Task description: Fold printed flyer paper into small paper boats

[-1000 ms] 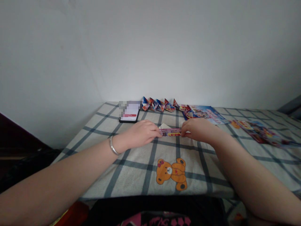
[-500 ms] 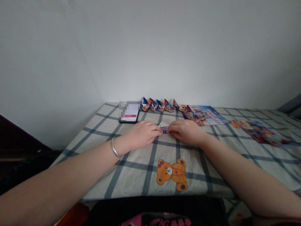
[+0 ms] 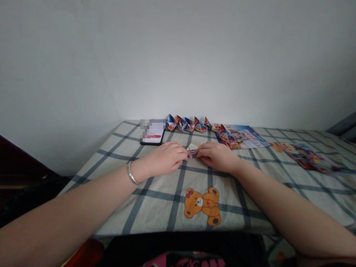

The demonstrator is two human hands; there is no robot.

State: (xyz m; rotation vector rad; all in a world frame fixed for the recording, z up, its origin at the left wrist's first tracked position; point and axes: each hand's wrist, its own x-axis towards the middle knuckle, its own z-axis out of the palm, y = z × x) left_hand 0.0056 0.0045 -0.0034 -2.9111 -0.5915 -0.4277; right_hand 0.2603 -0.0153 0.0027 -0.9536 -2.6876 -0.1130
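Between the left fingers (image 3: 182, 152) and the right fingers (image 3: 202, 152) is the paper (image 3: 192, 153), over the tabletop (image 3: 155, 215). Behind the left fingers lies the phone (image 3: 153, 134); just right of it, folded pieces (image 3: 187, 125) run in a row before the wall (image 3: 178, 59). A sheet (image 3: 250, 137) lies at the row's right end; farther right and nearer, a leaflet (image 3: 308, 157).

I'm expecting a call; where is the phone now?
In the head view, the phone lies left of centre on the checked tablecloth, beyond the left hand and left of the folded papers.
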